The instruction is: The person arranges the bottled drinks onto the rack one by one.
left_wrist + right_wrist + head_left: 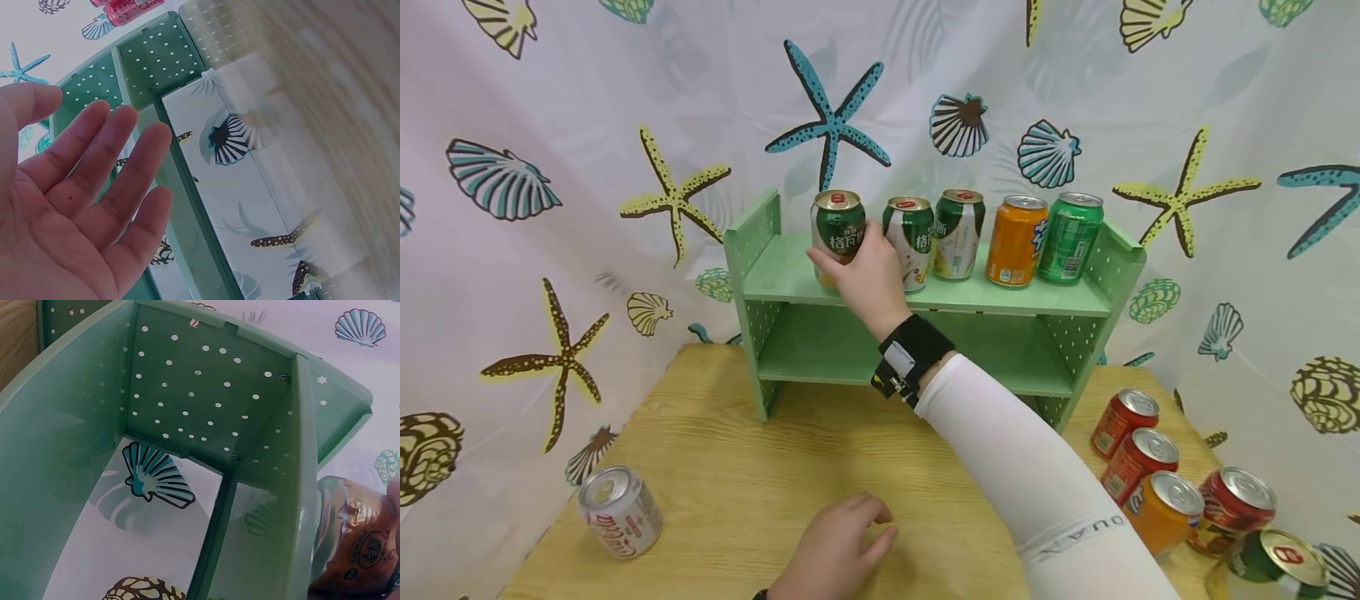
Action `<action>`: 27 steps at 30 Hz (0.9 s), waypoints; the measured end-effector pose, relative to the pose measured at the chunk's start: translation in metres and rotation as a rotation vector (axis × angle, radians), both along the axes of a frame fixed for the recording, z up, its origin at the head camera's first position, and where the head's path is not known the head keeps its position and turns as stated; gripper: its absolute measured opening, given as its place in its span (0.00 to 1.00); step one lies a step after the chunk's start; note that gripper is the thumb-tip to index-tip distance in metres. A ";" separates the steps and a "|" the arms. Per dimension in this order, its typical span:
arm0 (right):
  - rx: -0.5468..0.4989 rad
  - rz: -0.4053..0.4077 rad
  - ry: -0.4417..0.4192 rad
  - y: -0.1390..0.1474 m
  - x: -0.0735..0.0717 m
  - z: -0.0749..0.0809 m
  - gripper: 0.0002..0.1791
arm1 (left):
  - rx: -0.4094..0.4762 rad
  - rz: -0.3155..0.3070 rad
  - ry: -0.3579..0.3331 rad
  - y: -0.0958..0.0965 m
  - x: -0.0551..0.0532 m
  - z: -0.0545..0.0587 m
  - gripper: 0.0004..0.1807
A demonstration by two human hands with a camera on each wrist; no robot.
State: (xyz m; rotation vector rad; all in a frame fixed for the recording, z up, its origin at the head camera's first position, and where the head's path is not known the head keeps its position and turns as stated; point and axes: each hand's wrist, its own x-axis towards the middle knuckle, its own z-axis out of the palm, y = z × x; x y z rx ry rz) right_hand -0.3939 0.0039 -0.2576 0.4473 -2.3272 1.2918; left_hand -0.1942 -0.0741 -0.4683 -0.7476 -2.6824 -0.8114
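My right hand point(871, 271) grips a green-and-white drink can point(837, 218) with a gold top, at the left end of the green shelf's upper board point(790, 265). The thumb crosses the can's front, and the other fingers are mostly hidden. In the right wrist view the can's golden lower part point(356, 537) shows beside the board's edge; whether it touches the board I cannot tell. Just right of that hand stands a matching can point(912, 250). My left hand point(842, 542) is over the wooden table, fingers loosely bent around nothing; its empty palm point(56, 237) shows in the left wrist view.
Further along the upper board are another green-and-white can point(958, 237), an orange can point(1017, 246) and a green can point(1071, 242). A silvery can point(620, 512) stands at the table's left. Several cans, including a red one point(1126, 423), crowd the right side. A patterned curtain surrounds the table.
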 end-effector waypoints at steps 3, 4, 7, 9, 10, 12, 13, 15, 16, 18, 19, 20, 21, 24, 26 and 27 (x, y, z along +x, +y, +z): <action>0.002 -0.013 -0.009 -0.004 -0.001 -0.001 0.43 | 0.002 0.000 -0.002 0.000 0.000 0.001 0.06; 0.005 -0.018 -0.013 -0.005 -0.002 -0.002 0.43 | 0.002 0.000 -0.002 0.000 0.000 0.001 0.06; 0.005 -0.027 -0.017 -0.007 -0.004 -0.004 0.44 | 0.005 0.000 0.008 -0.001 0.000 0.002 0.06; 0.006 -0.037 -0.017 -0.008 -0.005 -0.006 0.44 | 0.008 -0.005 0.009 -0.001 0.000 0.002 0.06; 0.007 -0.043 -0.014 -0.009 -0.006 -0.006 0.44 | 0.010 -0.007 0.012 -0.001 0.000 0.002 0.06; 0.008 -0.055 -0.009 -0.010 -0.007 -0.007 0.43 | 0.011 -0.010 0.011 -0.001 0.000 0.002 0.06; 0.008 -0.062 -0.008 -0.010 -0.007 -0.007 0.43 | 0.010 -0.010 0.009 -0.001 0.000 0.001 0.06; 0.005 -0.074 -0.008 -0.012 -0.007 -0.007 0.44 | 0.007 -0.008 0.000 -0.001 0.000 0.002 0.05; -0.001 -0.076 -0.012 -0.012 -0.007 -0.007 0.45 | 0.007 -0.006 -0.011 -0.001 0.000 0.002 0.05; -0.016 -0.080 -0.027 -0.014 -0.007 -0.007 0.47 | 0.008 -0.001 -0.039 0.000 0.000 0.003 0.05; -0.023 -0.081 -0.035 -0.014 -0.007 -0.007 0.48 | 0.009 0.000 -0.055 0.000 0.000 0.004 0.05; -0.028 -0.083 -0.042 -0.015 -0.007 -0.007 0.49 | 0.010 0.002 -0.067 0.000 0.000 0.005 0.05; -0.030 -0.085 -0.048 -0.016 -0.007 -0.007 0.50 | 0.010 0.003 -0.077 0.000 0.000 0.005 0.05; -0.033 -0.094 -0.038 -0.018 -0.009 -0.009 0.52 | 0.008 0.004 -0.091 0.000 0.001 0.005 0.05; -0.034 -0.097 -0.023 -0.020 -0.010 -0.011 0.52 | 0.006 0.003 -0.082 0.000 0.001 0.005 0.05; -0.038 -0.096 -0.019 -0.020 -0.010 -0.012 0.52 | 0.005 0.002 -0.078 0.000 0.001 0.004 0.05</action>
